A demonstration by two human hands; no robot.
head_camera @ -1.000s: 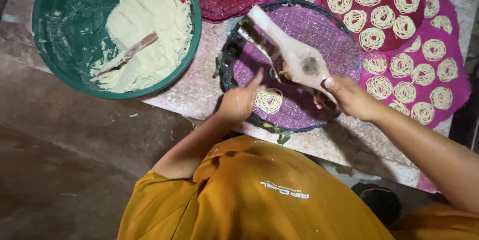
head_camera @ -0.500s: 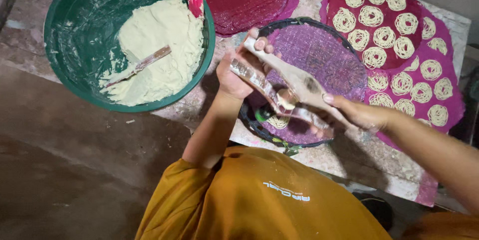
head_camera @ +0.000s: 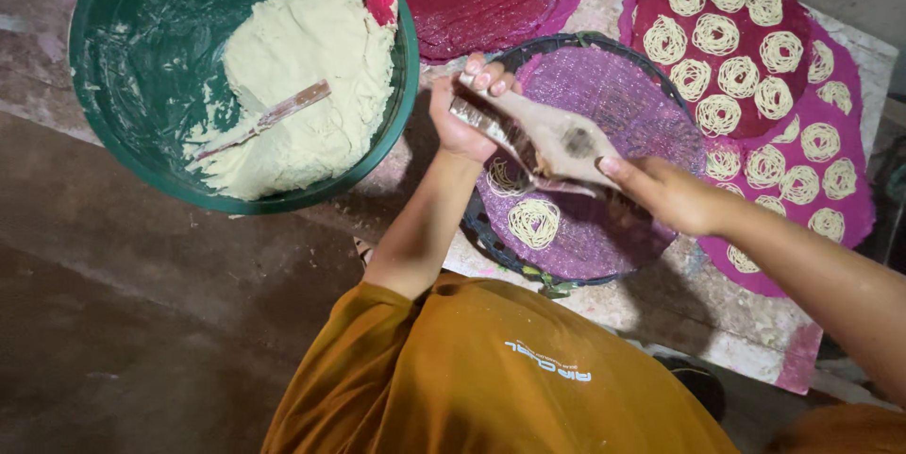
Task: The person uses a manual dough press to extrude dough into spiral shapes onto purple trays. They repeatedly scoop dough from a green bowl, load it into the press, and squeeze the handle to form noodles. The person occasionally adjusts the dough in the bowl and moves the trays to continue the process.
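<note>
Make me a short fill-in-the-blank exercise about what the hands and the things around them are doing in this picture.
1. Both the left hand and the right hand grip a wooden ____ press.
2. The press is held over a round ____ woven mat with noodle coils on it.
3. The pale dough sits in a large ____ basin.
4. A small spatula lies on the ____.

Missing words: noodle; purple; green; dough

Smooth pale wooden press (head_camera: 557,138); woven purple plastic mat (head_camera: 613,218); glossy green plastic basin (head_camera: 123,67) of matt dough (head_camera: 302,67)
</note>
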